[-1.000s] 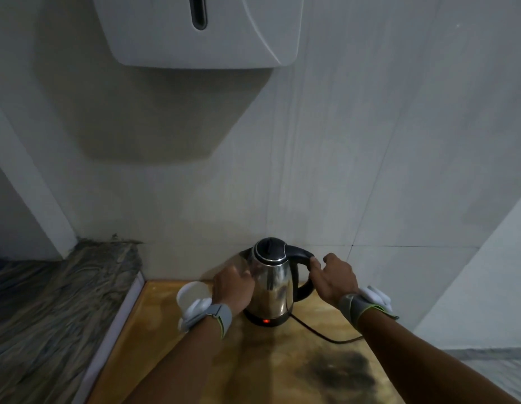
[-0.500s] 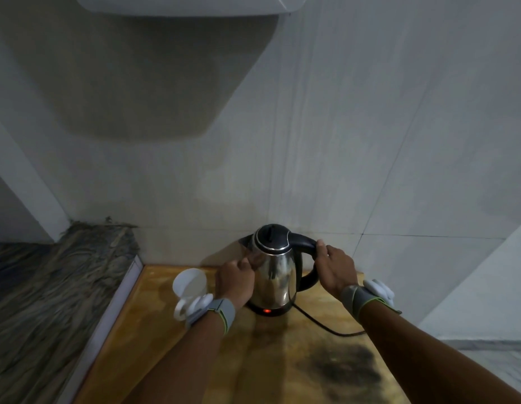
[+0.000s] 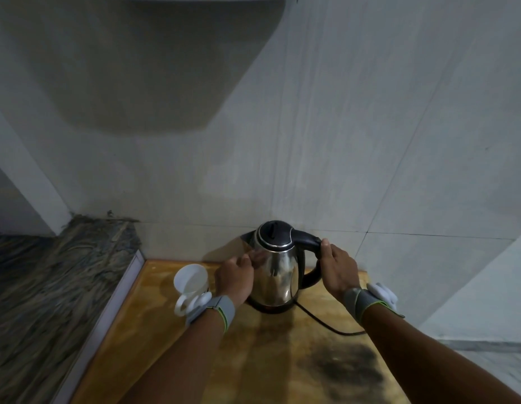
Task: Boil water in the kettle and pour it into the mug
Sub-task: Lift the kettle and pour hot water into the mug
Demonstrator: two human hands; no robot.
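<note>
From the head camera, a polished stainless-steel electric kettle with a black lid and black curved handle (image 3: pixel 275 275) stands upright on its round black base (image 3: pixel 270 307) at the back edge of a yellowish wooden bench (image 3: pixel 171 339), close to the grey tiled wall (image 3: pixel 370 141). The lid is down. A black power cord (image 3: pixel 326 325) runs from the base across the bench toward its right edge.

The right hand (image 3: pixel 339 271) is on the kettle's handle, fingers curled round the upper part where it bends downward, thumb lying on top. The left hand (image 3: pixel 236 277) is at the left side of the steel body, below the spout, its fingers loosely curled with the tips at or against the metal; whether they actually press on it cannot be told. Both wrists wear grey bands with white devices attached.

A white ceramic mug with a loop handle (image 3: pixel 190 282) stands upright just left of the left hand, near the bench's back left corner, its handle turned toward the camera. A dark scorch-like stain (image 3: pixel 340 365) marks the bench toward its front right. Left of the bench lies a lower, streaked brown-grey stone counter (image 3: pixel 49 287).
</note>
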